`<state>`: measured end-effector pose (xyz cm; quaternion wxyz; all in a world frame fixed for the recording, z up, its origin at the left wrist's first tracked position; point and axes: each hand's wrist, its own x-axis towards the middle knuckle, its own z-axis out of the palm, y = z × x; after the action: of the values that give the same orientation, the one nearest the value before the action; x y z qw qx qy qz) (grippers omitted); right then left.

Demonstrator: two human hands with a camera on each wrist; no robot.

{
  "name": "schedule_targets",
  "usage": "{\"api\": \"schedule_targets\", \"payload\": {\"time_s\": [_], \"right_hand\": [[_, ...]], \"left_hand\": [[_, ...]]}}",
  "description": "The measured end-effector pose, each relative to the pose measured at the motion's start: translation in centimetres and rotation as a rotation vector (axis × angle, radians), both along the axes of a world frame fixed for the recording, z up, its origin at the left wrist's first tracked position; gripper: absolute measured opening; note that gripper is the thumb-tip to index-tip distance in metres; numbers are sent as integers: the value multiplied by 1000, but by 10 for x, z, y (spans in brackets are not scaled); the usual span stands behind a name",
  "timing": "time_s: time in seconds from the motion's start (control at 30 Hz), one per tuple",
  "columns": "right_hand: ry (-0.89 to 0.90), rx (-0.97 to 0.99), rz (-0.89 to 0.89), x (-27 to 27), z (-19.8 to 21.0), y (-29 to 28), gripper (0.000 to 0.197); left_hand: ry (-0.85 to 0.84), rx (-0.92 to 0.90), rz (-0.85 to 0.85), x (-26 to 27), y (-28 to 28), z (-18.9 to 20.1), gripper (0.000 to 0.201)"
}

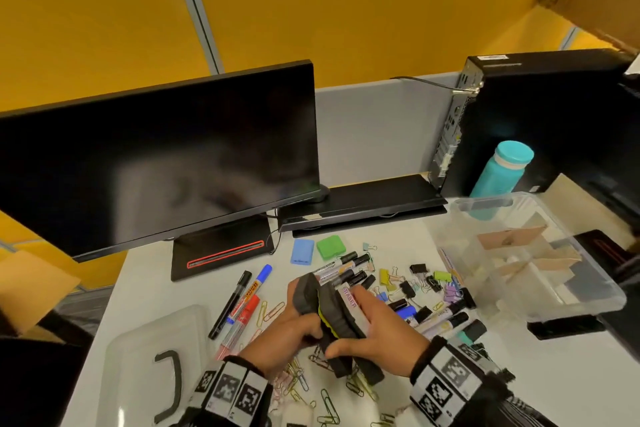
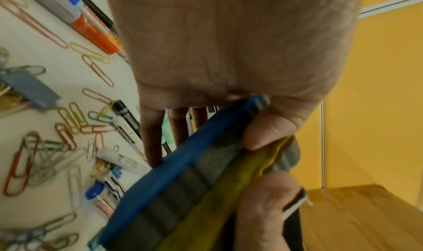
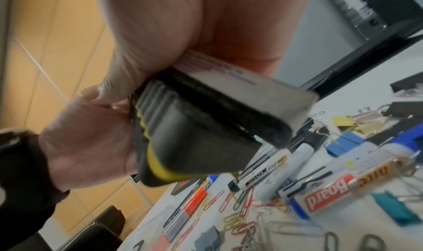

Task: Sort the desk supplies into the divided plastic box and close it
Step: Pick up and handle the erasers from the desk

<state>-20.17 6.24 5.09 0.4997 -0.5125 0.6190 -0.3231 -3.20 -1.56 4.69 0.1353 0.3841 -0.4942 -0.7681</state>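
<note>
Both hands held a stack of board erasers (image 1: 341,319) above the counter (image 1: 519,374): the left hand (image 1: 287,336) in a closed grip from the left, the right hand (image 1: 384,333) curled over the top. Markers (image 1: 446,317), binder clips (image 1: 415,282) and paper clips (image 1: 325,402) crowded the counter beneath. The divided plastic box (image 1: 540,260) stood open at the right edge, holding cardboard dividers (image 1: 512,236); its lid (image 1: 152,364) lay at the left.

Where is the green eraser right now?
In the head view, the green eraser lies on the desk beside the blue eraser, just ahead of the markers.
</note>
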Motion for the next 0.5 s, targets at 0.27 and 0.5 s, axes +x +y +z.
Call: {"api": "schedule_targets", "payload": {"time_s": [0.27, 0.5], "right_hand": [[179, -81, 39, 24, 10, -2, 84], [69, -39, -13, 41, 15, -8, 84]], "left_hand": [[34, -207, -79, 4, -2, 9, 59], [-7, -383, 3, 13, -5, 0, 77]]}}
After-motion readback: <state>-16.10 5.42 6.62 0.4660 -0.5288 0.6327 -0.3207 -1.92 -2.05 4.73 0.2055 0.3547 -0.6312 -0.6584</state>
